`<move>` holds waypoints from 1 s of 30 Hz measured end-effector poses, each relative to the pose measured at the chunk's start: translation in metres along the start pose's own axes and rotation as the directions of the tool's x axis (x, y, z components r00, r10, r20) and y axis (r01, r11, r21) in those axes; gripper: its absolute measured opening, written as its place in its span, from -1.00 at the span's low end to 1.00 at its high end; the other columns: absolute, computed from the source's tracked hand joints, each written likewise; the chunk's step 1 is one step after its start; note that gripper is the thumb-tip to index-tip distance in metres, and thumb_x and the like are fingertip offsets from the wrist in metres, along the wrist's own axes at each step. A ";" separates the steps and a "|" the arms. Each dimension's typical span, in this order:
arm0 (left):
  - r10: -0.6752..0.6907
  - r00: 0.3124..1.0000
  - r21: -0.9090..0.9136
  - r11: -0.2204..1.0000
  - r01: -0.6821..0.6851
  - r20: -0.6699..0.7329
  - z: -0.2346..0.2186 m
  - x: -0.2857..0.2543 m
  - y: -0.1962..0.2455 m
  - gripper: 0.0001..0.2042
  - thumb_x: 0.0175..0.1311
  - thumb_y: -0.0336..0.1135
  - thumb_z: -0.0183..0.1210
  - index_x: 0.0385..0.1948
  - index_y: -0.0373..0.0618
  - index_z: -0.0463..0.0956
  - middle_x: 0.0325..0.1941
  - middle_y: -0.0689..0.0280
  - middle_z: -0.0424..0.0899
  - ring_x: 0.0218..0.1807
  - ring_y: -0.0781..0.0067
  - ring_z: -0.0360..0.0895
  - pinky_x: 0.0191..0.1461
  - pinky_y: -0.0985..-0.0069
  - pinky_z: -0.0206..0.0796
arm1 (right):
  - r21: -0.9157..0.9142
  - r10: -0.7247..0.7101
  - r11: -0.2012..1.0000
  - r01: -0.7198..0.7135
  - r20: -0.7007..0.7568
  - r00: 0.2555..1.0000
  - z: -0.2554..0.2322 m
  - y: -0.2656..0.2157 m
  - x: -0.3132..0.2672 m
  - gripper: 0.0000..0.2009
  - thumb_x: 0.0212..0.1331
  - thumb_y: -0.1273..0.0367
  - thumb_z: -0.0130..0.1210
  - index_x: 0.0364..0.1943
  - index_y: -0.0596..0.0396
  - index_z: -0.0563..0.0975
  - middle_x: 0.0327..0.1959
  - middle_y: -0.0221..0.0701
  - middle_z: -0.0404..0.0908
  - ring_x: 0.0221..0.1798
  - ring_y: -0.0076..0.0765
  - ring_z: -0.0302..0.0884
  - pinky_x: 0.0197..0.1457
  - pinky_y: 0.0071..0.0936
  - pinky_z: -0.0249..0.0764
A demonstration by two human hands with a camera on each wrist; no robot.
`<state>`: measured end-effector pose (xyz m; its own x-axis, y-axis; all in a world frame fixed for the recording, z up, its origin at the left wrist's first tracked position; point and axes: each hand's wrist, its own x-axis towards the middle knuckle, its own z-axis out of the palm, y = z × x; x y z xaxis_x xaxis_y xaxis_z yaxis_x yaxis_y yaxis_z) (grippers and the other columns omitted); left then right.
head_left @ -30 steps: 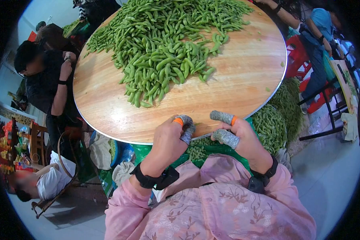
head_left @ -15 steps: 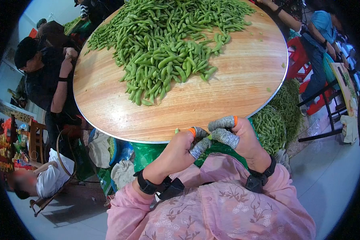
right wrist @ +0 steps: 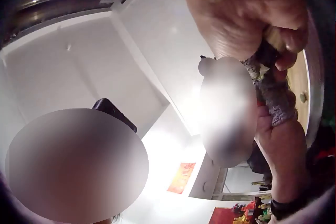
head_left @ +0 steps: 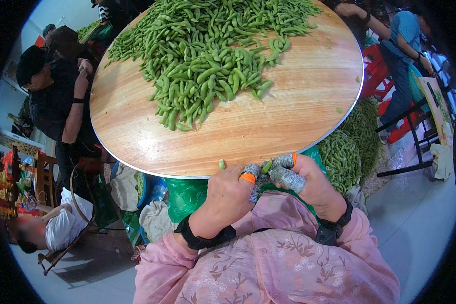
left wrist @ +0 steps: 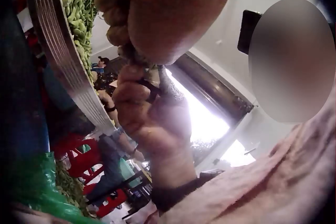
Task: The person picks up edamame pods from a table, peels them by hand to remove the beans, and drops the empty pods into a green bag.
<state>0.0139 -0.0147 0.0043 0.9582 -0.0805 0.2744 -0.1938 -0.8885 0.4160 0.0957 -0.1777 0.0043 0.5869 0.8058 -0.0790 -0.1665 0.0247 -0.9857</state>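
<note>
While both hands were drawn together at the table's near edge, the work seemed to be at a single-pod step, with one soybean pod (head_left: 267, 166) worked between the fingertips rather than the heaped pods (head_left: 197, 61) being handled. That pod lay just above the right hand's lower sleeved digit, its green end showing between the two hands. The next move appeared to call for a narrow, steady right pinch and fine control from the left fingertips, with the wrists kept close. The right hand (head_left: 316, 185) pinched the pod between two digits in grey knitted finger sleeves (head_left: 288, 178), its forearm angled inward from the wearer's right side. The left hand (head_left: 225, 195) came in from the other side, back of the hand upward, its fingers curled narrowly toward the same spot; whether they gripped the pod could not be told, because the sleeved digits overlapped and the left wrist view was dim there. Both wrists bore black straps (head_left: 202, 238), and the pink sleeves reached down toward them. Beside the left knuckles, a small green pod piece (head_left: 222, 164) lay on the round wooden table (head_left: 289, 114), with the heap well apart on its far side and a green plastic bag (head_left: 184, 198) below the rim.
</note>
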 end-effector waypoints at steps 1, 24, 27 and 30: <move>0.000 1.000 0.000 1.000 0.000 0.001 0.000 -0.001 0.000 -0.67 -0.38 -0.48 0.17 -0.40 -0.13 0.45 -0.48 0.18 0.48 -0.48 0.15 0.47 -0.44 0.36 0.32 | 0.000 0.001 1.000 -0.001 0.000 1.000 0.000 0.001 0.000 -0.85 0.14 0.44 -0.05 -0.26 0.21 0.46 -0.37 -0.53 0.50 -0.34 -0.68 0.35 -0.27 -0.70 0.30; -0.257 0.963 -0.667 0.732 0.136 -0.085 0.020 -0.006 0.001 -0.96 0.12 -0.44 0.01 -0.45 -0.18 0.38 -0.64 0.37 0.41 -0.62 0.57 0.34 -0.58 0.62 0.16 | -0.031 -0.123 0.992 0.120 -0.080 0.989 0.008 0.021 0.006 -0.95 0.00 0.51 0.03 -0.43 0.21 0.47 -0.51 -0.47 0.49 -0.42 -0.62 0.38 -0.31 -0.63 0.33; -0.368 0.921 -0.864 0.415 0.286 0.128 0.021 -0.009 -0.002 -0.94 0.15 -0.44 -0.02 -0.48 -0.17 0.37 -0.65 0.46 0.36 -0.61 0.72 0.26 -0.58 0.70 0.11 | -0.261 -0.177 0.951 0.164 -0.025 0.984 0.006 0.020 0.005 -0.90 -0.06 0.54 0.02 -0.40 0.21 0.49 -0.50 -0.38 0.52 -0.42 -0.60 0.40 -0.32 -0.62 0.34; -0.317 0.919 -0.786 0.494 0.372 0.235 0.010 -0.006 -0.001 -0.91 0.16 -0.42 -0.04 -0.53 -0.16 0.37 -0.69 0.46 0.34 -0.62 0.74 0.24 -0.57 0.72 0.09 | -0.281 -0.147 0.949 0.140 -0.005 0.989 0.005 0.014 0.005 -0.84 -0.06 0.54 0.02 -0.32 0.20 0.50 -0.47 -0.33 0.53 -0.41 -0.58 0.40 -0.30 -0.60 0.35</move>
<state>0.0105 -0.0176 -0.0064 0.9914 0.1009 -0.0838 0.0952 -0.1139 0.9889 0.0920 -0.1700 -0.0091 0.6088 0.7906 0.0665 0.1468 -0.0299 -0.9887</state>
